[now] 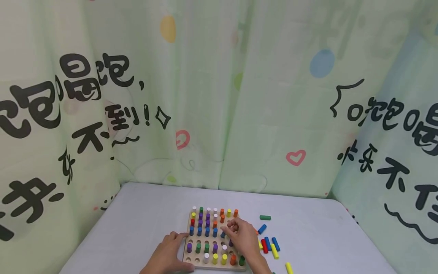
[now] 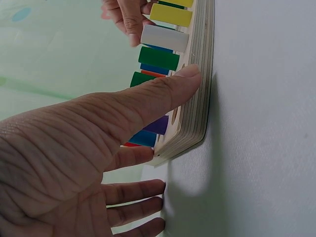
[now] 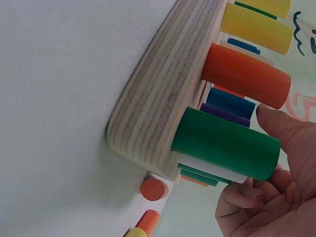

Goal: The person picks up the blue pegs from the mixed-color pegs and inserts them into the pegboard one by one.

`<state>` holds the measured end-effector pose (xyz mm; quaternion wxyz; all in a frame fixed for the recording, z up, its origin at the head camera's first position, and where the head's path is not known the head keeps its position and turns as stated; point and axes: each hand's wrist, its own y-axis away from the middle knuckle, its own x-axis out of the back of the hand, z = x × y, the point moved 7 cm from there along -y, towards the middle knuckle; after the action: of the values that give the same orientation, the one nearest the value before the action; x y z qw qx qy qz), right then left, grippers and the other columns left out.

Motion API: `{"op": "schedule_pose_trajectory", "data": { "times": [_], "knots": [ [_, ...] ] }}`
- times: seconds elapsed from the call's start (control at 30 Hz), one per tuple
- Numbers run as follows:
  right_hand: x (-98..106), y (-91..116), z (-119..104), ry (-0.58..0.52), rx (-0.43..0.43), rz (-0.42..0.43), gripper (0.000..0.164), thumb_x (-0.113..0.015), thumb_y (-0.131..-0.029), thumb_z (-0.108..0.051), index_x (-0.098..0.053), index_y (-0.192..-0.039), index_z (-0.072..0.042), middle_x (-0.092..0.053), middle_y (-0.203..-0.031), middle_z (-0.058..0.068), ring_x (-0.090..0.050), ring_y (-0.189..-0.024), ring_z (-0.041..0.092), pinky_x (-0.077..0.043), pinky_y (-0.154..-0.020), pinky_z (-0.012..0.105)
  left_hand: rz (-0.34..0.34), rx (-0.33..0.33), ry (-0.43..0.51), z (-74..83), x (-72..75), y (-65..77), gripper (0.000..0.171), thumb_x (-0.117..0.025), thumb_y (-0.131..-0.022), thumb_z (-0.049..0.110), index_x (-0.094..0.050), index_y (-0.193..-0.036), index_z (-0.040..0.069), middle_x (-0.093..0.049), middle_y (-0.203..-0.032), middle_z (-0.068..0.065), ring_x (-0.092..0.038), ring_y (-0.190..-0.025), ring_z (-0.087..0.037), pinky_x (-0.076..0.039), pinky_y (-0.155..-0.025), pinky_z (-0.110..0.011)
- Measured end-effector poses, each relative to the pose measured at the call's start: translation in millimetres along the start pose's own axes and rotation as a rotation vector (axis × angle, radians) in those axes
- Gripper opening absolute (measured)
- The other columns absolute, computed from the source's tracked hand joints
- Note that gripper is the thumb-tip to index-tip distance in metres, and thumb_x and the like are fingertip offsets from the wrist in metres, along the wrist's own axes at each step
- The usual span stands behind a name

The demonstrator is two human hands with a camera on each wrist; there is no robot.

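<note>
A wooden pegboard point(image 1: 213, 267) set with coloured pegs lies on the table. Spanning its near left corner is my left hand point(image 1: 166, 254). In the left wrist view the thumb point(image 2: 182, 84) lies straight along the near edge, and the other fingers extend at the left side. My right hand point(image 1: 242, 235) is over the board's right part. Its thumb tip is right at the top of a blue peg point(image 3: 232, 102) in the fourth row, the other fingers bent. A green peg point(image 3: 224, 143) and an orange peg point(image 3: 247, 76) stand at the near right corner, in front of that hand.
Loose pegs lie to the board's right: a green peg point(image 1: 265, 217), a red peg point(image 1: 264, 246), a yellow peg point(image 1: 275, 251) and several others. Another yellow peg point(image 1: 289, 268) is nearer the front. A printed curtain point(image 1: 212, 114) surrounds the white table point(image 1: 143, 213).
</note>
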<state>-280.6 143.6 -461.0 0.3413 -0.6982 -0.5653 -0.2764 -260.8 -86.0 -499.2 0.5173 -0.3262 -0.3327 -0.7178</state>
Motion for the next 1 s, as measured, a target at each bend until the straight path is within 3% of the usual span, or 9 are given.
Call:
{"op": "schedule_pose_trajectory", "data": {
  "times": [0.3,0.63,1.0],
  "knots": [
    [1.0,1.5,2.0,0.012,-0.007,-0.006,0.024,-0.076,-0.08,-0.036,-0.065,-0.086,-0.015,-0.055,-0.069,-0.006,-0.047,-0.061,0.011,-0.04,-0.052,0.02,-0.006,-0.021,0.006,1.2,0.1,0.8,0.093,-0.088,-0.055,0.053,-0.055,-0.129,0.007,-0.054,-0.111,-0.012,-0.049,-0.094,-0.029,-0.048,-0.087,-0.057],
    [15.0,14.8,0.1,-0.055,0.028,0.004,0.021,-0.075,-0.082,-0.032,-0.066,-0.087,-0.014,-0.057,-0.071,-0.007,-0.048,-0.065,0.01,-0.041,-0.054,0.019,-0.01,-0.012,0.011,1.1,-1.0,0.0,0.093,-0.088,-0.055,0.052,-0.055,-0.129,0.007,-0.054,-0.112,-0.013,-0.049,-0.096,-0.03,-0.046,-0.088,-0.059],
    [30.8,24.8,22.9,-0.047,-0.066,0.014,0.018,-0.075,-0.083,-0.03,-0.066,-0.089,-0.015,-0.058,-0.072,-0.006,-0.047,-0.065,0.011,-0.039,-0.054,0.02,0.007,-0.03,0.006,1.4,0.1,0.9,0.093,-0.089,-0.054,0.052,-0.055,-0.128,0.007,-0.054,-0.111,-0.013,-0.05,-0.096,-0.03,-0.047,-0.087,-0.059]
  ]
}}
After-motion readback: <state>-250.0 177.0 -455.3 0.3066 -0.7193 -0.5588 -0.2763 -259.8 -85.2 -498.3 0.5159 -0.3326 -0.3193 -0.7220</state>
